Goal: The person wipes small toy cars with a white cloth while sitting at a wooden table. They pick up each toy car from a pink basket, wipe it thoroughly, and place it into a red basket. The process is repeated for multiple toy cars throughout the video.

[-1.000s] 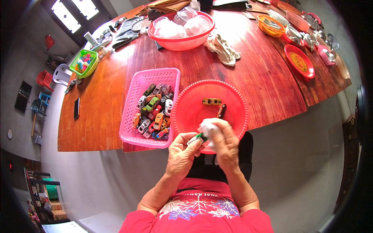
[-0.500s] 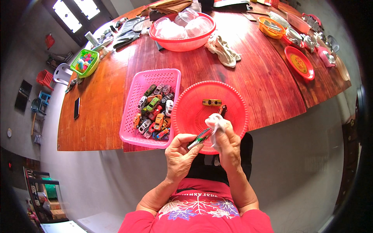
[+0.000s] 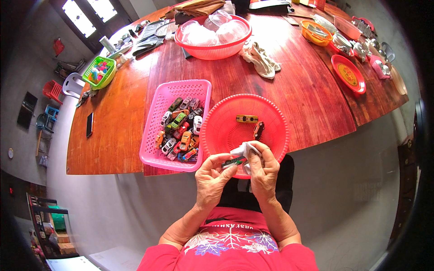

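Two hands at the table edge: left hand (image 3: 211, 177) pinches a small toy car (image 3: 233, 161) by its end, right hand (image 3: 263, 168) grips a white cloth (image 3: 246, 150) against it, over the red round basket (image 3: 271, 113). Best to wipe lightly, keeping the pinch firm; pink basket (image 3: 156, 124) just left.
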### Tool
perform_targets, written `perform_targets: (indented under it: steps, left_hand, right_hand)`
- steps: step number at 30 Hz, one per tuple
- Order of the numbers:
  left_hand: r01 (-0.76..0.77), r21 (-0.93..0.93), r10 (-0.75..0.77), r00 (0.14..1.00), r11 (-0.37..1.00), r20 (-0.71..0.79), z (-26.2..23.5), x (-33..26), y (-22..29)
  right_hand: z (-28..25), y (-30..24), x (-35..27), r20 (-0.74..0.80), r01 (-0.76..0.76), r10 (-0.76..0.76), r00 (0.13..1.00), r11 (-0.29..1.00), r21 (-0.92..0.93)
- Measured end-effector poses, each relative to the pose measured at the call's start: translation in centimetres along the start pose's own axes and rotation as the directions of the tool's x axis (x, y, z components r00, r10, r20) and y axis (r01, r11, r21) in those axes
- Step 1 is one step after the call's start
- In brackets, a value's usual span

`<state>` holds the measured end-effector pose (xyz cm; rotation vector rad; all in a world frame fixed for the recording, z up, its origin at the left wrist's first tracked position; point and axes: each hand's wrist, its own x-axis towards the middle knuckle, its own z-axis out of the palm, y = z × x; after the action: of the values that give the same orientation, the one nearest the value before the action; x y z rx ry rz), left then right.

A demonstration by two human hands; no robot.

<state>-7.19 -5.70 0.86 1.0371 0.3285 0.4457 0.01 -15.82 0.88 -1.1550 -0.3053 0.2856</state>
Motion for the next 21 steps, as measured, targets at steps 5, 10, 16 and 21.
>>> perform_targets:
  steps: [5, 10, 16, 21]
  left_hand:
    - [0.164, -0.378, -0.185, 0.983, 0.911, -0.019, -1.0, 0.6, -1.3]
    - [0.213, -0.446, -0.228, 0.973, 0.869, 0.021, -1.4, 0.8, 0.5]
    - [0.244, -0.473, -0.173, 0.967, 0.847, 0.188, -0.2, 0.2, 0.6]
    - [0.199, -0.418, -0.163, 0.979, 0.886, 0.119, -0.5, 0.2, 0.6]
  right_hand:
    - [0.8, 0.6, -1.1, -0.008, 0.233, -0.238, 0.971, 0.955, -0.184]
    - [-1.5, -0.2, -1.2, 0.226, 0.087, -0.057, 0.973, 0.988, -0.128]
    - [0.1, -0.9, 1.2, 0.267, 0.486, -0.409, 0.873, 0.784, -0.388]
    - [0.5, -1.6, 0.9, 0.453, 0.628, -0.439, 0.776, 0.603, -0.492]
